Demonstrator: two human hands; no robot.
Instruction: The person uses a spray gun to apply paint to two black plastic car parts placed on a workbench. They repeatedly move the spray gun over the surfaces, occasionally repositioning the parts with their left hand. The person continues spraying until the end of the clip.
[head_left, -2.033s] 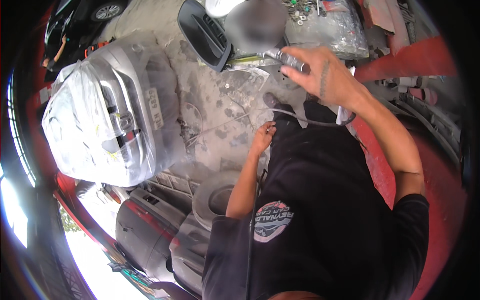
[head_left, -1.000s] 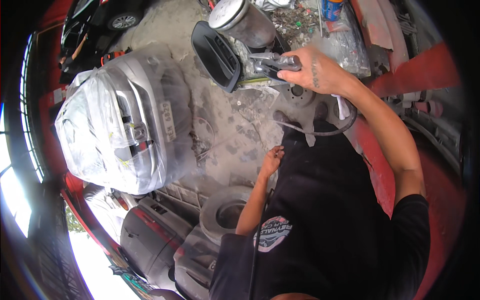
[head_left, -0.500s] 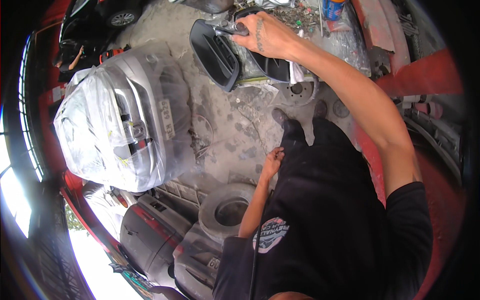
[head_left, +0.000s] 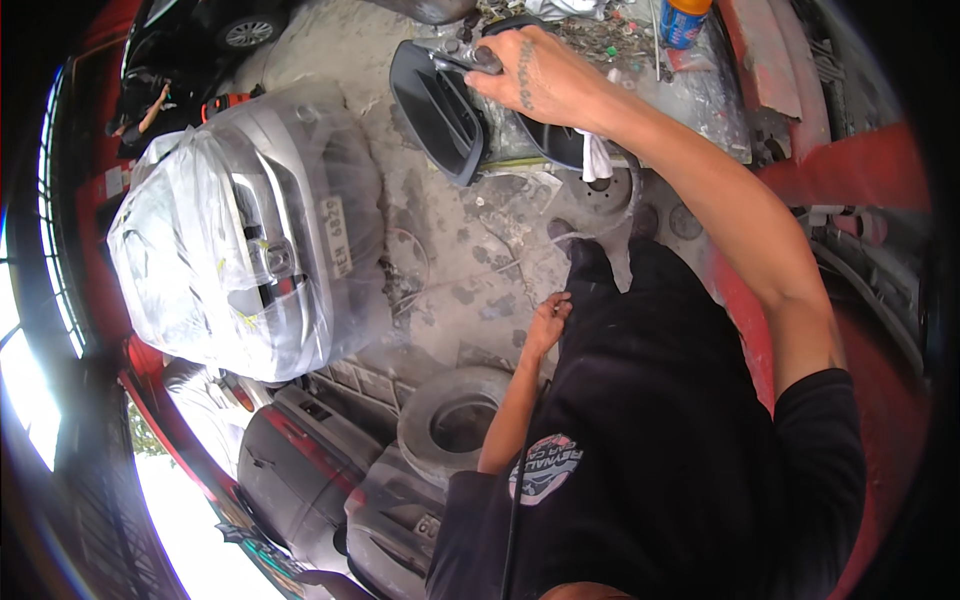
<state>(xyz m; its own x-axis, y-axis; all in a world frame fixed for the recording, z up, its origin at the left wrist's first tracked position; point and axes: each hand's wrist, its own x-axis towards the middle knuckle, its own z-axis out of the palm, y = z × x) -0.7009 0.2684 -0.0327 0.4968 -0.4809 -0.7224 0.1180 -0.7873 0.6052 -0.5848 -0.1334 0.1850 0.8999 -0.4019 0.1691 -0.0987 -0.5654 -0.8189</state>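
Observation:
My right hand (head_left: pixel 540 72) reaches to the top of the view, closed round a grey metal spray gun (head_left: pixel 455 54). The gun's head is over a black plastic car trim panel (head_left: pixel 437 112), without clear sign of touching it. A second black panel (head_left: pixel 550 140) lies beside it, partly hidden under my wrist. Down by my thigh hangs my left hand (head_left: pixel 549 322) with its fingers curled in. Whatever those fingers hold, if anything, is too small to make out. A white cloth (head_left: pixel 595 155) hangs at the work surface's near edge.
A plastic-wrapped car (head_left: pixel 285 240) stands to the left. Nearer lie a tyre (head_left: pixel 420 440) and car bumpers (head_left: pixel 310 450). An orange-and-blue container (head_left: pixel 684 22) sits on the littered work surface (head_left: pixel 715 110). A pale hose (head_left: pixel 632 205) curves near my feet. Another person (head_left: pixel 150 112) is far left.
The view has shifted slightly, and my right hand with the spray gun sits a little further right. Part of the pale hose now shows across my shoe. My left hand has stayed by my thigh.

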